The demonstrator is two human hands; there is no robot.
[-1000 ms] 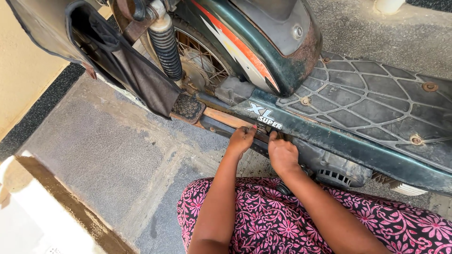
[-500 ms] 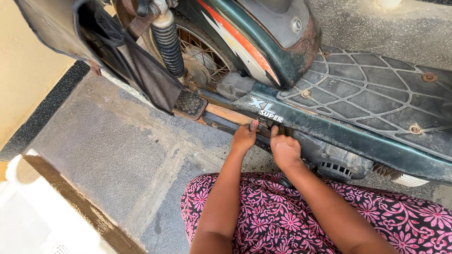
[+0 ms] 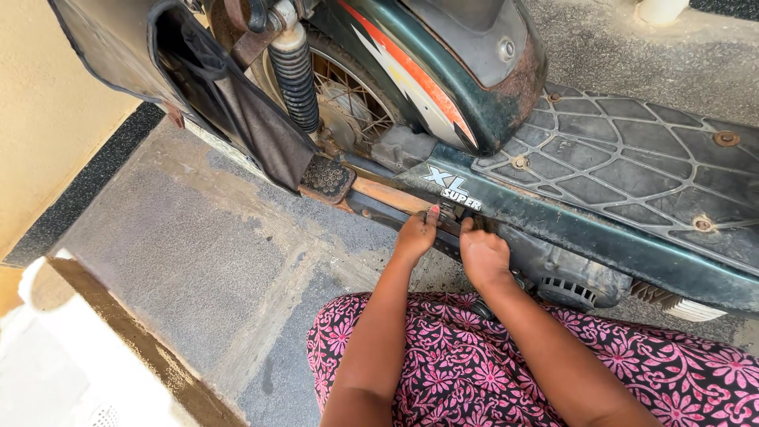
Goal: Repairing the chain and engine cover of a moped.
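Observation:
A dark green moped (image 3: 553,217) stands on the ground in front of me, with a ribbed black footboard (image 3: 632,158) on top. Both my hands reach under its lower frame, just below the white lettering. My left hand (image 3: 417,235) curls around a dark bar (image 3: 379,212) beneath the frame, thumb pointing up. My right hand (image 3: 482,255) is right beside it, its fingertips tucked against a small metal part under the frame edge; what they grip is hidden. My pink-flowered dress (image 3: 490,364) covers my knees below.
A spoked wheel (image 3: 348,103) with a coil spring shock (image 3: 294,71) is at the top. A black bag (image 3: 213,95) hangs at the left, above a studded footrest (image 3: 326,179). The floor is grey concrete (image 3: 182,261), with a yellow wall (image 3: 47,134) at the left.
Both hands stay at the same spot under the frame, with the fingers shifting slightly. The view has drifted a little.

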